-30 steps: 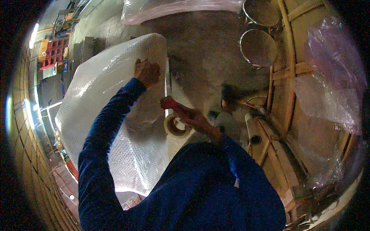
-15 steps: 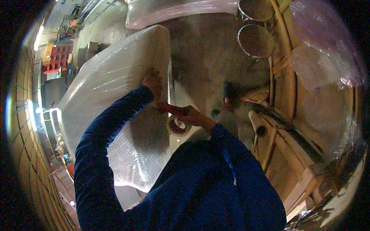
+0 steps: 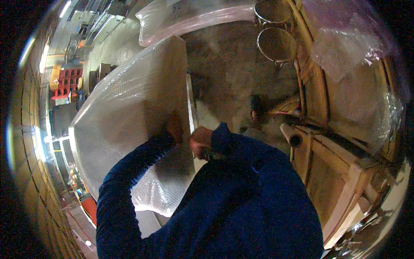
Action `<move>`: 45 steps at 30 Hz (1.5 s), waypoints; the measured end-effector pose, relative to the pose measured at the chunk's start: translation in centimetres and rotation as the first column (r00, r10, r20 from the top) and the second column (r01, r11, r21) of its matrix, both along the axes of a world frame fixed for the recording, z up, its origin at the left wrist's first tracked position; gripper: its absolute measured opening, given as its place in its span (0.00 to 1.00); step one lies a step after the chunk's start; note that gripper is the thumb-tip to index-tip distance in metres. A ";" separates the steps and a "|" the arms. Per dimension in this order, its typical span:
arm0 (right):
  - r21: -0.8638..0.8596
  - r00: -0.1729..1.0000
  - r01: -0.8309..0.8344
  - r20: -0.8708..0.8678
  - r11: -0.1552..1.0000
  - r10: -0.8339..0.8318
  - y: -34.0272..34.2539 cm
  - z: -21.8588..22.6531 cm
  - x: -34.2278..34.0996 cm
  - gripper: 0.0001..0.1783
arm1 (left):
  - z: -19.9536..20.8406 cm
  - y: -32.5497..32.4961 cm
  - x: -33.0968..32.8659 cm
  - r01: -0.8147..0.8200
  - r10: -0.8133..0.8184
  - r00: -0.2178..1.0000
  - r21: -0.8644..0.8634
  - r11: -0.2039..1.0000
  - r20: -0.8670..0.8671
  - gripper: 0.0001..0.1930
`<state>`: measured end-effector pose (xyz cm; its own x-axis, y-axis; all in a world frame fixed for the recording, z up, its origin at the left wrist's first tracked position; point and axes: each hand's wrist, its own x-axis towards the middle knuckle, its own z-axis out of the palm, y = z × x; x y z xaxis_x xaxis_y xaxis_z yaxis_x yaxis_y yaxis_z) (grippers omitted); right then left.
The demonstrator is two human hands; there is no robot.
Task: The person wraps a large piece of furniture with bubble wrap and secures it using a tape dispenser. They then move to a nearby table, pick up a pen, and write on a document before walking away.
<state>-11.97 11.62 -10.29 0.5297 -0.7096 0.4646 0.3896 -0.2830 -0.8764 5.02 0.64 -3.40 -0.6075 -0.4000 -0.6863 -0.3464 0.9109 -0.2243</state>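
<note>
A large flat slab wrapped in bubble wrap (image 3: 125,95) stretches along my left side, with glossy clear film over its far part. My left hand (image 3: 175,127) is at its right side, in deep shadow; its fingers are too dark to read. Just right of the slab's edge, my right hand (image 3: 200,140) is closed with its fingers curled down. What it grips is hidden under the hand and by my dark blue sleeve. The tape roll that showed beneath this hand earlier cannot be made out now.
Two round metal-rimmed stools (image 3: 277,44) stand at the far right. Along the right are a wooden crate (image 3: 327,172), a cardboard tube (image 3: 293,139) and plastic-wrapped goods (image 3: 345,47). Another wrapped bundle (image 3: 194,26) lies at the far side. A red crate (image 3: 69,82) is far left.
My right hand has drawn in toward my body and turned over, and the tape roll has gone out of sight. My left hand has come nearer along the slab's edge. The view has shifted slightly.
</note>
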 end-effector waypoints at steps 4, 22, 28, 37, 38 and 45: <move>0.046 0.858 0.287 -0.456 0.957 -0.235 3.1 1.4 -2.2 0.22 | 0.5 2.0 2.9 -0.266 0.266 0.963 0.282 0.922 0.038 0.27; 0.401 0.806 0.592 -0.279 0.699 -0.522 14.1 4.6 -3.8 0.43 | 8.8 5.5 -2.5 -0.367 0.997 -0.019 0.927 -0.080 0.078 0.24; 0.340 0.764 0.644 -0.327 0.685 -0.556 12.5 6.6 -3.6 0.41 | 9.9 1.5 -5.1 -0.549 0.946 0.318 0.801 0.239 -0.064 0.19; 0.769 0.887 0.332 -0.058 0.546 -0.458 6.0 4.6 1.1 0.27 | 7.2 -13.2 -14.4 0.180 -0.133 0.972 -0.253 0.950 0.193 0.19; 0.822 0.933 0.263 -0.084 0.504 -0.351 5.1 4.0 1.8 0.26 | 6.4 -13.5 -13.6 0.294 -0.244 0.946 -0.246 0.924 0.214 0.19; 0.812 0.931 0.149 0.077 0.565 -0.356 3.1 1.6 3.7 0.24 | 2.9 -14.4 -10.8 0.214 -0.322 0.918 -0.394 0.894 -0.231 0.19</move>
